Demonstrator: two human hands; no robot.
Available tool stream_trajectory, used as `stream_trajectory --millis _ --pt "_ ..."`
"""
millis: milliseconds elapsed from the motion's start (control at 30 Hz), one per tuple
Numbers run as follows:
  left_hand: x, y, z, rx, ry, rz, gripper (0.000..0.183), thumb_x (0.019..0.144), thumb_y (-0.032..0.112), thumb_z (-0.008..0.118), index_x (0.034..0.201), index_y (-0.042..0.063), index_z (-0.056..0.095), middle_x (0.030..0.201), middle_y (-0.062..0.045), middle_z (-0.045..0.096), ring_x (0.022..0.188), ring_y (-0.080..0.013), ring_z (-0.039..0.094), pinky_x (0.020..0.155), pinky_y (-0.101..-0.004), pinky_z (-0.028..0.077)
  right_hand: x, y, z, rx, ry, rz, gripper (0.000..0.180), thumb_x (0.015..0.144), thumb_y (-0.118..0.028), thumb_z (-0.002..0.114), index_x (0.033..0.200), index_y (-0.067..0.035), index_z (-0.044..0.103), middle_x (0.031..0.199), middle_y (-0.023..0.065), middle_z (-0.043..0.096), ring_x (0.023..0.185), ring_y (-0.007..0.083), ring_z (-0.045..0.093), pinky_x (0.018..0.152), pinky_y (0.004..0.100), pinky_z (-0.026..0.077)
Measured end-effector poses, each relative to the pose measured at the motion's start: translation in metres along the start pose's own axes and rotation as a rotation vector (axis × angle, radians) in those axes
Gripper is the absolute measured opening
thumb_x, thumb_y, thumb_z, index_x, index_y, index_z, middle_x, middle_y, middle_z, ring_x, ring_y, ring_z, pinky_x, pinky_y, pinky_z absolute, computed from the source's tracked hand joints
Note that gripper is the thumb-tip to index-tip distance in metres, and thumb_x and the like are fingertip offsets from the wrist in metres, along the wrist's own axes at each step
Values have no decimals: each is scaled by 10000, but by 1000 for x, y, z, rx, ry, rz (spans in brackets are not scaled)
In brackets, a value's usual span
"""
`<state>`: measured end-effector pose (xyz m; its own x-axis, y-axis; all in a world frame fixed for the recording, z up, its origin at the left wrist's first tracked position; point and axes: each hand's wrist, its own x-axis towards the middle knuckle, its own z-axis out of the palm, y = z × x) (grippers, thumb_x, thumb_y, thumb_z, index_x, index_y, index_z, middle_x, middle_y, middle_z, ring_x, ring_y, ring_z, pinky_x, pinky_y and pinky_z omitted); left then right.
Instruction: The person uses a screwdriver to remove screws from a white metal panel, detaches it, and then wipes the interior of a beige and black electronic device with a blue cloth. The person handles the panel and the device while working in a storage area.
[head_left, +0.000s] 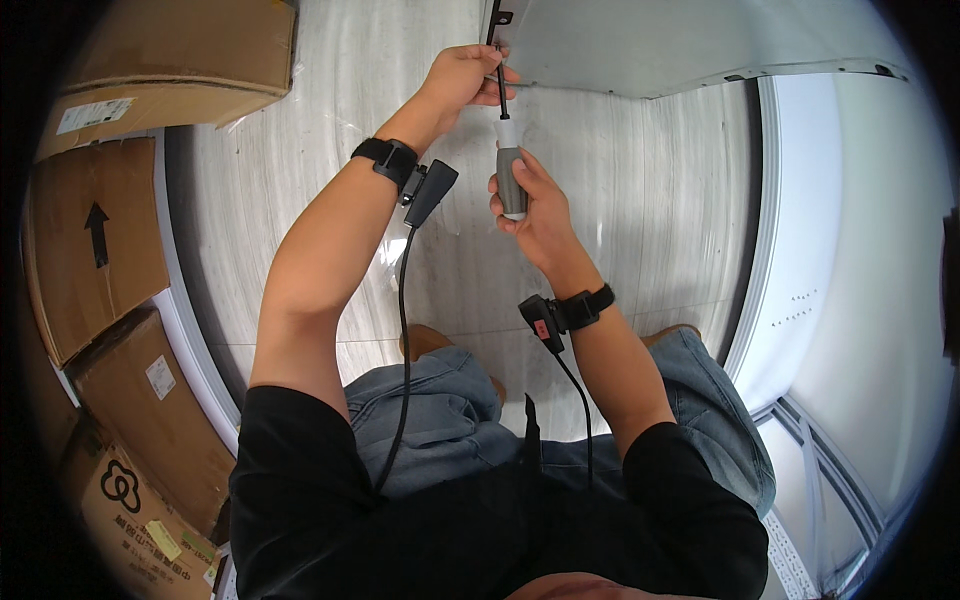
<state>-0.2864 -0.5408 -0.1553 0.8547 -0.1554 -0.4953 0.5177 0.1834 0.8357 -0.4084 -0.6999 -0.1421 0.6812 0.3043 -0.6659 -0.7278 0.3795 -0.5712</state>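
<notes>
A screwdriver with a grey handle (512, 182) and a black shaft (502, 94) points away from me. My right hand (536, 196) is wrapped around the handle, thumb along its side. Near the far end of the shaft, my left hand (472, 75) has its thumb and forefinger pinched at the tip, the other fingers loosely bent behind the shaft. Whether a small screw sits between those fingertips is too small to tell. The tip meets the edge of a pale grey metal panel (600, 45), by a dark strip (492, 26) with a small black bracket (505, 17).
Cardboard boxes (97, 247) line the left side, and a larger carton (187, 45) juts in at upper left. A white panel (795, 225) runs along the right. Black cables (405, 300) hang from sensors on both wrists. Grey streaked flooring (360, 90) lies below.
</notes>
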Motion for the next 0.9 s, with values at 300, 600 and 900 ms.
stream_trajectory --millis 300,600,900 --pt "3 -3 5 0 24 16 249 963 222 525 1113 32 584 961 -97 681 795 -171 678 686 -263 548 3 -1 -6 71 -48 25 346 969 -267 505 1260 -83 473 839 41 572 686 137 555 547 281 407" --pt "16 -16 18 161 219 51 279 841 132 722 1066 2 622 822 -39 625 667 -112 607 609 -242 541 37 15 -19 -343 166 -68 292 863 -213 680 1050 -64 514 868 14 546 793 119 556 669 305 495" --pt "18 -8 10 136 168 13 172 891 105 657 1037 14 644 876 -74 686 754 -141 678 654 -253 554 62 12 -38 -342 -69 42 334 824 -104 662 1111 -49 499 1018 61 603 880 156 595 735 336 513"
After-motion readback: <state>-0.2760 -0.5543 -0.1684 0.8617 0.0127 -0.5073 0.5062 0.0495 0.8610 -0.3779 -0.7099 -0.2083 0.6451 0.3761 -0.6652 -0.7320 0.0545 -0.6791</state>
